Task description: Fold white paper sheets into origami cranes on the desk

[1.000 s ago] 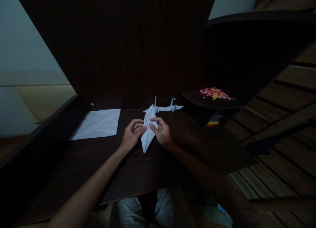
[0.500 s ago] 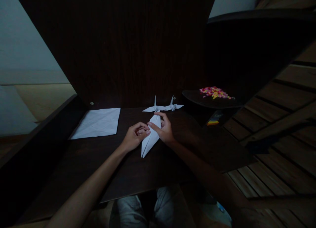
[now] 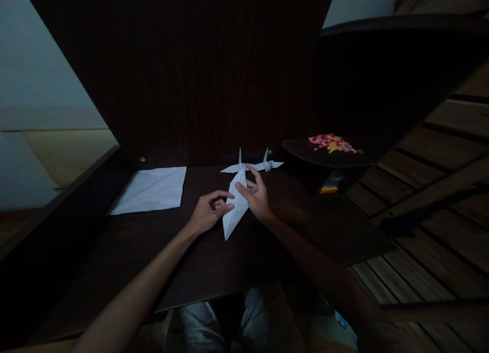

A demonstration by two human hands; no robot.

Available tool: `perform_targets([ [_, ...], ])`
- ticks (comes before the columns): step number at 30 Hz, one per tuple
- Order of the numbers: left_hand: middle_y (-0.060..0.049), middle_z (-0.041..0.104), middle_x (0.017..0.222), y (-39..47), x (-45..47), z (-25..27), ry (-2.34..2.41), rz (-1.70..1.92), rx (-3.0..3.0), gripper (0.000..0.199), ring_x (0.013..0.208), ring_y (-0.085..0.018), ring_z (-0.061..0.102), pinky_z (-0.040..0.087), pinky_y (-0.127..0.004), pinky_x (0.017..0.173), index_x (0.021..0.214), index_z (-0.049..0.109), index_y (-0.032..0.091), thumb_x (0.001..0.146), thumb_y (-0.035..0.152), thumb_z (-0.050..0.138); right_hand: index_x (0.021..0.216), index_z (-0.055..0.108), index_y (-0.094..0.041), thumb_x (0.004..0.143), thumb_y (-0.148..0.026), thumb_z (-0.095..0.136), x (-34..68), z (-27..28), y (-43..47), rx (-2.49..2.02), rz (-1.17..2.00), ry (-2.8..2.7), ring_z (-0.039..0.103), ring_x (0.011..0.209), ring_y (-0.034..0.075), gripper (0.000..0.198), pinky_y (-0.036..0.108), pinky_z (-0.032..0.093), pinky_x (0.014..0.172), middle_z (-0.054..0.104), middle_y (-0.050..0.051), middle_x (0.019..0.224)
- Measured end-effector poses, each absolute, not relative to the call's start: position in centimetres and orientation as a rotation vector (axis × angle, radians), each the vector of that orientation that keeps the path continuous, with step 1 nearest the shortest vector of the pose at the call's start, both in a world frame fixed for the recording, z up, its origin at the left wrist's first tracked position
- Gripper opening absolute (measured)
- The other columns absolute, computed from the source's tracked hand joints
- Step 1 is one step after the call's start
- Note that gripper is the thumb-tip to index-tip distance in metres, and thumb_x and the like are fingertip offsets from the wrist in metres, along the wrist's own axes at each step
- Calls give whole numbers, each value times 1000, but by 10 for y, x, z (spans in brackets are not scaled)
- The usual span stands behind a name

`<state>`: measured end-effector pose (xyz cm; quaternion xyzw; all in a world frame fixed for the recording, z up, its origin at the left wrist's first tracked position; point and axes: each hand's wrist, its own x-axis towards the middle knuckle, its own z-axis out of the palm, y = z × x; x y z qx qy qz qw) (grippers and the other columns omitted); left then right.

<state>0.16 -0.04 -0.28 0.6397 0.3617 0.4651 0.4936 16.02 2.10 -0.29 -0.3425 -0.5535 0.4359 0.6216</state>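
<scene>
Between my hands is a white folded paper point(image 3: 236, 213), a long diamond shape with its narrow point toward me. My left hand point(image 3: 209, 210) pinches its left edge between thumb and fingers. On the right side, my right hand point(image 3: 259, 196) grips it with the thumb on top and some fingers behind, the index finger stretched toward its far tip. Just beyond stand two finished paper cranes, a left crane point(image 3: 229, 168) and a right crane point(image 3: 269, 165), close together; the folded paper and my fingers partly cover the left one.
A creased white paper sheet point(image 3: 155, 190) lies at the left of the dark desk point(image 3: 183, 271). On a curved shelf point(image 3: 301, 152) at the right sits a pile of small colourful pieces point(image 3: 331, 143). A tall dark panel point(image 3: 202, 78) rises behind the desk, and a low side wall point(image 3: 64, 225) bounds the left.
The folded paper has turned slightly more upright and its lower flaps have come together. My right index finger has moved up toward its far tip. My left hand has barely moved.
</scene>
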Motion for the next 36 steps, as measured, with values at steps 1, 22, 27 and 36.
perform_targets([
  [1, 5, 50, 54, 0, 1, -3, 888, 1172, 1530, 28, 49, -8, 42, 31, -21, 48, 91, 67, 15, 68, 30, 75, 131, 36, -29, 75, -40, 69, 161, -3, 22, -782, 999, -1274, 65, 75, 19, 66, 34, 54, 67, 65, 2, 85],
  [22, 6, 47, 53, 4, -1, -5, 1039, 1360, 1492, 36, 47, -8, 39, 31, -20, 46, 102, 68, 17, 68, 27, 75, 88, 65, -20, 72, -40, 68, 160, -6, 20, -805, 1081, -1269, 55, 48, 11, 26, 23, 46, 39, 63, 0, 69],
  [27, 3, 59, 67, 6, 0, -8, 956, 1406, 1377, 49, 51, -8, 49, 40, -21, 50, 112, 62, 18, 65, 25, 76, 95, 69, -21, 75, -40, 64, 165, -6, 21, -720, 1253, -1267, 58, 53, 13, 28, 27, 50, 44, 66, 0, 72],
  [36, -4, 67, 89, 5, 0, -4, 907, 1411, 1316, 51, 68, -14, 63, 51, -26, 61, 111, 60, 17, 64, 26, 78, 100, 67, -22, 70, -39, 71, 163, -10, 21, -671, 1298, -1261, 59, 60, 14, 35, 26, 51, 46, 66, 3, 84],
])
